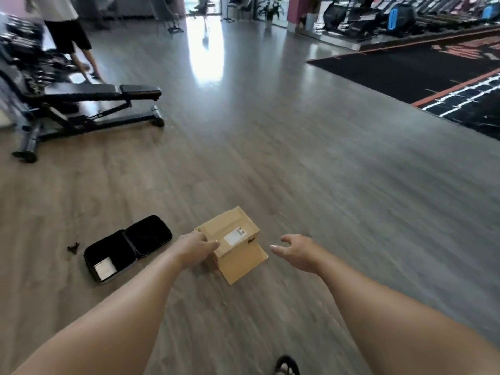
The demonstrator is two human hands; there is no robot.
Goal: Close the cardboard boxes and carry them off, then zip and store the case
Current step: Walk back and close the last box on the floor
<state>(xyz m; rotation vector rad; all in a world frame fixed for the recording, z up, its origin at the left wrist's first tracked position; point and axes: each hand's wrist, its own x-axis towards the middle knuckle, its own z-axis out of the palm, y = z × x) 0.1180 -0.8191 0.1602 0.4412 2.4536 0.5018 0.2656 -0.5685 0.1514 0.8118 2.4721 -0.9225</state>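
Cardboard of the box (pixel 228 239) looks stiff but thin, so the box is probably light and will dent if it is squeezed hard. It stands on the floor (pixel 297 158), near the person, and one flap (pixel 243 263) lies open toward the near side. A good hold seems to be on the two opposite side walls, low down, not on the loose flap. The left hand (pixel 196 247) rests on the left top edge; I cannot tell whether its fingers grasp it. The right hand (pixel 293 250) is released, fingers spread, just right of the box and not touching. The case (pixel 127 246) lies open on the floor, left of the box. The inside of the box is hidden. Only one box is in view. The small dark thing (pixel 73 248) left of the case is too small to name.
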